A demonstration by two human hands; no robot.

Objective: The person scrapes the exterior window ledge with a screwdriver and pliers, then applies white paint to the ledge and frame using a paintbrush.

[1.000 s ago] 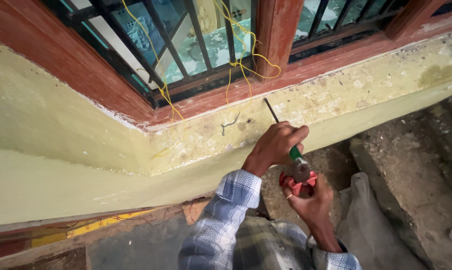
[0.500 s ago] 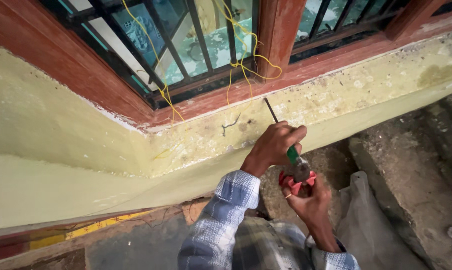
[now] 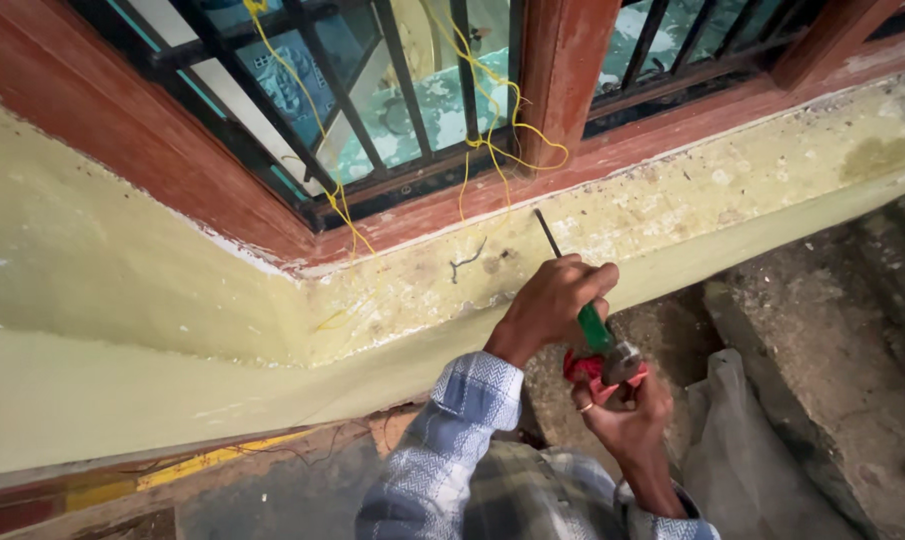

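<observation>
My left hand (image 3: 550,303) is closed around a screwdriver (image 3: 572,275) with a green handle. Its thin dark shaft points up at the pale yellow-green sill (image 3: 672,210) below the window, near a small hole and a bent wire (image 3: 467,262). Just below, my right hand (image 3: 622,415), with a ring on one finger, grips red-handled pliers (image 3: 602,365). The pliers' metal head rests against the butt of the screwdriver handle. Plaid sleeves cover both forearms.
A red-brown wooden window frame (image 3: 547,90) with dark bars (image 3: 402,90) runs above the sill. Yellow wires (image 3: 492,130) hang from the bars. A grey plastic bag (image 3: 742,450) and rough concrete slabs (image 3: 832,340) lie to the right, below. The wall corner (image 3: 292,320) is to the left.
</observation>
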